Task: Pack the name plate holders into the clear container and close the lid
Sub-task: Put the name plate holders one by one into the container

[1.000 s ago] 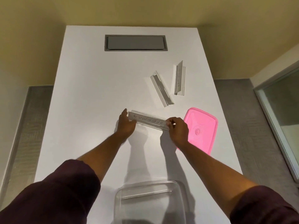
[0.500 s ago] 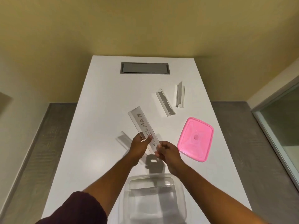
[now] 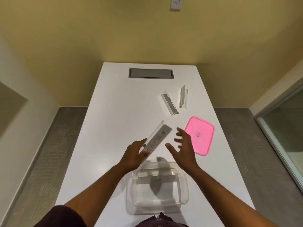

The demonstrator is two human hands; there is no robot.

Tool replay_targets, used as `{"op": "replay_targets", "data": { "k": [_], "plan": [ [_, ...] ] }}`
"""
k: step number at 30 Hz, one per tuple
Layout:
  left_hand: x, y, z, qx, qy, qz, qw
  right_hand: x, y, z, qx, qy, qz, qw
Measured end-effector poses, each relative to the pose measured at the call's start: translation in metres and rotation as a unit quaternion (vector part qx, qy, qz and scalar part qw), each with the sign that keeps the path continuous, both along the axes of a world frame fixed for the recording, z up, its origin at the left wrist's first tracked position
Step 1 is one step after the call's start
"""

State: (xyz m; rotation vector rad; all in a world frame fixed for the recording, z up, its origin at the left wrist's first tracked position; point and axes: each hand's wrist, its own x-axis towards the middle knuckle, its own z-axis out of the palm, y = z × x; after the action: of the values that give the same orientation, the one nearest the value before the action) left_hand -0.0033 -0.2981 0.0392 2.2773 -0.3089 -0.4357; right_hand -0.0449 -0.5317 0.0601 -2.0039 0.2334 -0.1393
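Note:
My left hand (image 3: 133,154) grips the lower end of a clear name plate holder (image 3: 158,137) with handwritten letters, tilted up and to the right above the table. My right hand (image 3: 184,149) hovers just right of it, fingers spread, holding nothing. The clear container (image 3: 184,194) stands open at the table's near edge, below both hands, with one holder (image 3: 142,180) lying inside along its far wall. Two more holders lie farther back on the right, one slanted (image 3: 169,103) and one nearly upright (image 3: 183,98). The pink lid (image 3: 205,131) lies flat to the right of my right hand.
The white table (image 3: 114,128) is long and narrow, with a grey hatch (image 3: 150,73) set in its far end. Grey floor runs along both sides, a yellow wall stands behind, and a glass panel is at the far right.
My right hand has let go of the lettered holder and opened. My left hand alone now holds it, swung so that it leans to the right.

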Motion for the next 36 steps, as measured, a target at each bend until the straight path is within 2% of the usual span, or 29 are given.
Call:
{"op": "replay_targets", "data": {
  "k": [4,9,15,23,26,29,36],
  "plan": [
    [-0.019,0.007,-0.008,0.104,-0.041,-0.071,0.991,-0.014,-0.014,0.010,-0.171,-0.099,0.084,0.977],
    [-0.046,-0.002,-0.008,0.177,-0.104,-0.116,0.972,-0.038,-0.030,-0.006,-0.288,-0.098,0.165,0.938],
    [-0.064,-0.008,-0.029,0.208,-0.117,-0.143,0.960,-0.064,-0.036,-0.028,-0.335,-0.014,0.144,0.931],
    [-0.071,-0.007,-0.051,0.255,-0.113,-0.142,0.950,-0.065,-0.020,-0.062,-0.404,0.068,0.148,0.900],
    [-0.074,-0.006,-0.065,0.272,-0.129,-0.140,0.943,-0.061,-0.017,-0.070,-0.426,0.102,0.171,0.883],
    [-0.075,-0.007,-0.071,0.294,-0.108,-0.141,0.939,-0.057,-0.014,-0.078,-0.442,0.138,0.203,0.863],
    [-0.072,-0.012,-0.065,0.327,-0.085,-0.134,0.932,-0.047,-0.005,-0.089,-0.510,0.191,0.264,0.796]
  ]
}}
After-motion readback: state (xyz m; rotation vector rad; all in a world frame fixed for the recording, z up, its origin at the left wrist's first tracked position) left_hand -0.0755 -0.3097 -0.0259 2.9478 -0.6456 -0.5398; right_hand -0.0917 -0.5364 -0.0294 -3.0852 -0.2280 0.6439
